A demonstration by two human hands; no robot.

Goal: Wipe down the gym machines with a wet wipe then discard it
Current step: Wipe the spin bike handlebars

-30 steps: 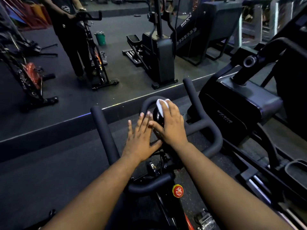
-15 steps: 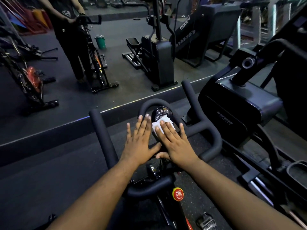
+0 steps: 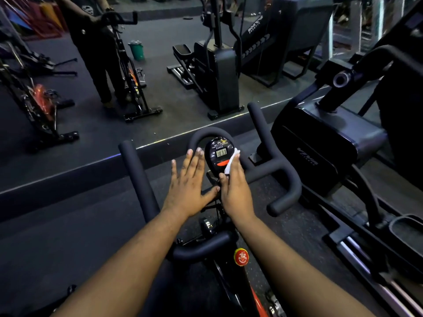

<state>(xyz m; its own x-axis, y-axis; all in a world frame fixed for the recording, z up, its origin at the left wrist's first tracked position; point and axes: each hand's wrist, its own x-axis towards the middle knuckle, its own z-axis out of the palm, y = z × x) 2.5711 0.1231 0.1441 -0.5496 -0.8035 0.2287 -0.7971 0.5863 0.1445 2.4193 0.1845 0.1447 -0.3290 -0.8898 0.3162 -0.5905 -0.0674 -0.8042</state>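
I stand at a spin bike with black padded handlebars (image 3: 137, 177). Its small black oval monitor (image 3: 217, 154) shows lit digits and an orange button. My right hand (image 3: 235, 191) holds a white wet wipe (image 3: 231, 163) against the monitor's right edge, with the wipe sticking out past the fingertips. My left hand (image 3: 187, 186) lies flat with straight fingers against the monitor's left side, its thumb near the right hand. A red and yellow knob (image 3: 241, 257) sits on the frame below the bars.
A large black machine (image 3: 325, 143) stands close on the right. A mirror ahead reflects a person holding a bike, a green bin (image 3: 136, 50), a stepper (image 3: 219, 65) and other bikes (image 3: 39, 104). Dark rubber floor lies to the left.
My right hand slid with the wipe from the monitor's top, down over its face, to its right edge, uncovering the display. My left hand stayed flat on the left side.
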